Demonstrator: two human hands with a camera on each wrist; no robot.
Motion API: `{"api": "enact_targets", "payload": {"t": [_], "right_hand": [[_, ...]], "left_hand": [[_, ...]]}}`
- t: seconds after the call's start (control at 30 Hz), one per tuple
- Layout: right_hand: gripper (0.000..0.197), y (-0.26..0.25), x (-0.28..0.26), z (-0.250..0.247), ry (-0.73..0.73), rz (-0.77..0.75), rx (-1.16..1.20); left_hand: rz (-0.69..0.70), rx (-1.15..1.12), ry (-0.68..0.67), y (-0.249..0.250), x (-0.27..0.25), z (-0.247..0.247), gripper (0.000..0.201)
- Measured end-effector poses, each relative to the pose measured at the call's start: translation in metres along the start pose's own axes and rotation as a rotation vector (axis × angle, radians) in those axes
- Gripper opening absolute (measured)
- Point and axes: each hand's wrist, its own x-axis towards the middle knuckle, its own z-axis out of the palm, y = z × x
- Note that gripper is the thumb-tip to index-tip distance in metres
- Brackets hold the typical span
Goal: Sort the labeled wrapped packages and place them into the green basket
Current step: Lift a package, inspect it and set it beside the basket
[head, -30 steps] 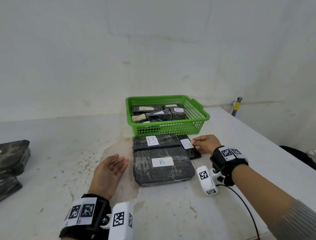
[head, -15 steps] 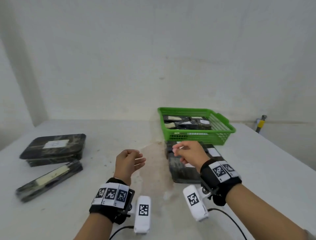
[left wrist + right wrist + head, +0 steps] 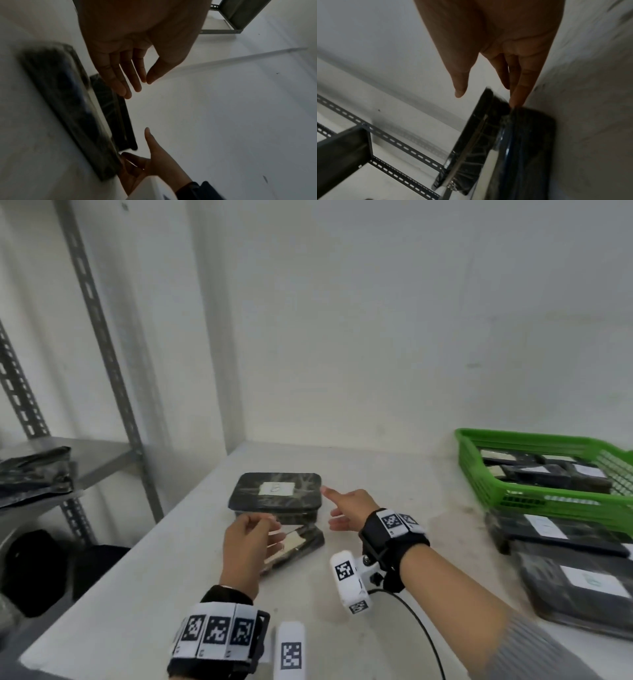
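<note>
Head view now takes in the left end of the white, stained table [image 3: 342, 467], where a second earlier it faced the green plastic mesh basket [image 3: 534, 491] squarely; that basket now sits at three o'clock, already holding several dark wrapped packages with paper labels, with two more labelled packages lying on the table just in front of it. At eleven o'clock a grey slotted metal shelf [image 3: 102, 450] carries another dark bundle. Near twelve o'clock lies a stack of large black film-wrapped packages, the top one [image 3: 277, 489] bearing a white label that seems to read B, and just in front of it a slimmer black wrapped package [image 3: 301, 542]. Both hands have left the packages by the basket and come across to this stack, so I judge the next pick is beginning. The right hand [image 3: 346, 506] is spread, forefinger extended near the stack's right edge, holding nothing. The left hand [image 3: 248, 546] hovers over the slim package, fingers loosely extended, thumb apart, nothing held.
</note>
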Motion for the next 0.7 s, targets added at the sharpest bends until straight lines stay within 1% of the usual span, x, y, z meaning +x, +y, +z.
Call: {"api": "enact_targets", "payload": {"t": [0.1, 0.2, 0.27, 0.37, 0.43, 0.5, 0.57, 0.63, 0.7], "right_hand": [[0.055, -0.006, 0.012, 0.028, 0.009, -0.033, -0.157], [0.048, -0.008, 0.02, 0.039, 0.049, -0.056, -0.238], [0.042, -0.008, 0.024, 0.04, 0.052, -0.054, -0.198], [0.044, -0.006, 0.023, 0.033, 0.071, -0.074, -0.094], [0.04, -0.006, 0.016, 0.024, 0.09, -0.11, -0.055], [0.027, -0.004, 0.005, 0.012, 0.082, -0.142, 0.013], [0.02, -0.001, -0.012, -0.001, 0.08, -0.173, 0.097], [0.018, 0.004, -0.03, -0.015, 0.082, -0.209, 0.157], [0.015, 0.011, -0.046, -0.029, 0.085, -0.253, 0.189]], "left_hand": [[0.016, 0.006, 0.053, 0.006, 0.017, -0.028, 0.007], [0.003, 0.009, 0.083, 0.007, 0.029, -0.046, 0.009], [-0.007, 0.008, 0.093, 0.006, 0.035, -0.053, 0.008], [-0.031, -0.004, 0.121, 0.004, 0.04, -0.056, 0.007], [-0.05, -0.03, 0.144, 0.004, 0.042, -0.052, 0.012], [-0.05, -0.043, 0.162, 0.005, 0.042, -0.045, 0.023], [-0.039, -0.042, 0.15, 0.008, 0.038, -0.035, 0.037], [-0.048, -0.052, 0.082, 0.011, 0.032, -0.022, 0.053], [-0.084, -0.085, -0.037, 0.011, 0.026, -0.006, 0.072]]}}
